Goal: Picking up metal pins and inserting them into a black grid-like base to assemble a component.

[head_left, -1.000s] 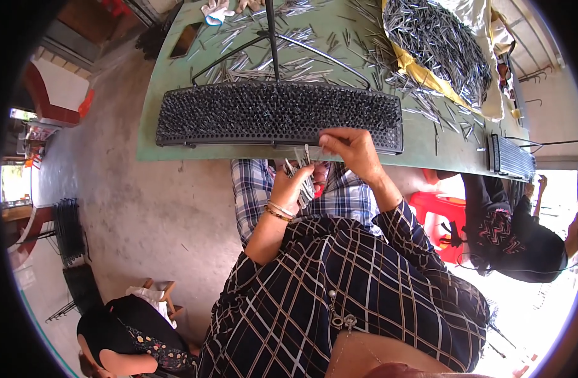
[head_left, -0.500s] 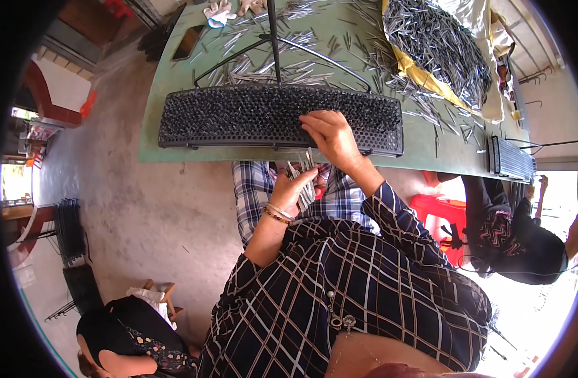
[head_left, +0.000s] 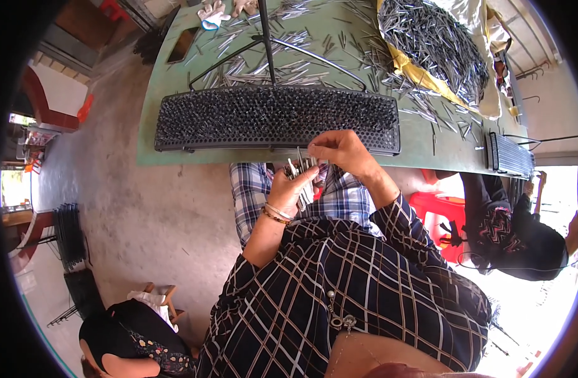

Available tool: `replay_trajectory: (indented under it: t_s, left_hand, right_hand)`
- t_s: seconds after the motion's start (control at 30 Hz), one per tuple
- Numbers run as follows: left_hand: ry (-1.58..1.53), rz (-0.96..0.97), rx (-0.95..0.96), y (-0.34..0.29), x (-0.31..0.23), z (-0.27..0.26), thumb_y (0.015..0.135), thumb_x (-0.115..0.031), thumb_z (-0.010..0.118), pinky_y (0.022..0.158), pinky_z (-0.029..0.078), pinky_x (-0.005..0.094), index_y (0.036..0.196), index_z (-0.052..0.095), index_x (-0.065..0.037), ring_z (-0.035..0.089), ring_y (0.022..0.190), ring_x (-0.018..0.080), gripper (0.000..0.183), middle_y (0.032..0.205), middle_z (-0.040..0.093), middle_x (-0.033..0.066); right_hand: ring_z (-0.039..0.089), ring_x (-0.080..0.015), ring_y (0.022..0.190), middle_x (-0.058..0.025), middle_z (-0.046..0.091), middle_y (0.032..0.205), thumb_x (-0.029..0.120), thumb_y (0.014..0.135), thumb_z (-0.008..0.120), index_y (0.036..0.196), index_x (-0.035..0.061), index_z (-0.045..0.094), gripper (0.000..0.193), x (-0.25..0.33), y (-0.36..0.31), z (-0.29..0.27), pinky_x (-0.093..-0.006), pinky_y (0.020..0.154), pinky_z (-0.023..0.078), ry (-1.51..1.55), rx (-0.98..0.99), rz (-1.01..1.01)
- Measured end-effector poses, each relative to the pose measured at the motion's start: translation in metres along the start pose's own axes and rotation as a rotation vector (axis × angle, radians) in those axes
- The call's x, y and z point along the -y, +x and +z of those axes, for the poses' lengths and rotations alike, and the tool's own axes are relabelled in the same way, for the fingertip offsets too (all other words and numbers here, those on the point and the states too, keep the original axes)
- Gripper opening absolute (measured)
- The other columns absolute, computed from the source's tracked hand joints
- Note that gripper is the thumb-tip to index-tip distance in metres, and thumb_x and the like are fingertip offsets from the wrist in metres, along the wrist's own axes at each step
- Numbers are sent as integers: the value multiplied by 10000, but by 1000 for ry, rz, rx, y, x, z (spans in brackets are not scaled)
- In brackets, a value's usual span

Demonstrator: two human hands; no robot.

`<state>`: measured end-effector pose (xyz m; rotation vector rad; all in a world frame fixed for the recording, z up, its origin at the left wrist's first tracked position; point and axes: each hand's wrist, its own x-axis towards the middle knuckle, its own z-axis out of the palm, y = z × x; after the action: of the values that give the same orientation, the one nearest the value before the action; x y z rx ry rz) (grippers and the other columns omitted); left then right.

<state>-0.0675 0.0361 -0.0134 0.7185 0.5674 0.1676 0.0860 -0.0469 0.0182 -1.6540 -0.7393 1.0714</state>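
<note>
Green table (head_left: 456, 155), scattered metal strips (head_left: 235, 68), grey floor (head_left: 175, 208), red stool (head_left: 445, 203)

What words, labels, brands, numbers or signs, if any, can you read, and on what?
None readable.
No lettering is legible on the black perforated rack, the strips in the left hand or the yellow-edged sack.
Far-left background items: too small and blurred to tell.

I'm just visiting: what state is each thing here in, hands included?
Left hand: closed around a bundle of strips
Right hand: fingers bent near the bundle; grip unclear
Black perforated rack: many holes filled, some near the front edge bare
Loose strips: scattered on the green table
Bag: open, strips inside
White glove: lying unworn
</note>
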Motion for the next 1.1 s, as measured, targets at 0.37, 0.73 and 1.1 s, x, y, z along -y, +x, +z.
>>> replay_trajectory:
  t_s: [0.37, 0.73, 1.1]
  left_hand:
    - [-49, -19, -59, 2, 8, 0, 811, -100, 668, 536, 502, 264, 973, 592, -60, 589, 662, 119, 183, 798, 598, 10]
    - [-26, -103, 32, 0, 12, -2, 823, -115, 630, 538, 502, 256, 1035, 608, -36, 588, 636, 119, 227, 765, 599, 22]
    - [49, -90, 33, -3, 10, -1, 829, -124, 621, 536, 518, 252, 1040, 604, -27, 593, 636, 112, 233, 811, 613, 28]
  right_hand:
    - [578, -57, 725, -20, 653, 801, 104, 828, 671, 961, 5, 641, 169, -3, 21, 9, -214, 661, 471, -84, -517, -388]
    - [621, -180, 750, -68, 664, 858, 86, 770, 694, 940, 40, 660, 179, -11, 23, 11, -293, 703, 479, -494, -549, -587]
    - [581, -203, 834, -34, 628, 897, 129, 753, 684, 930, 93, 680, 181, -8, 19, 12, -342, 757, 400, -883, -535, -739]
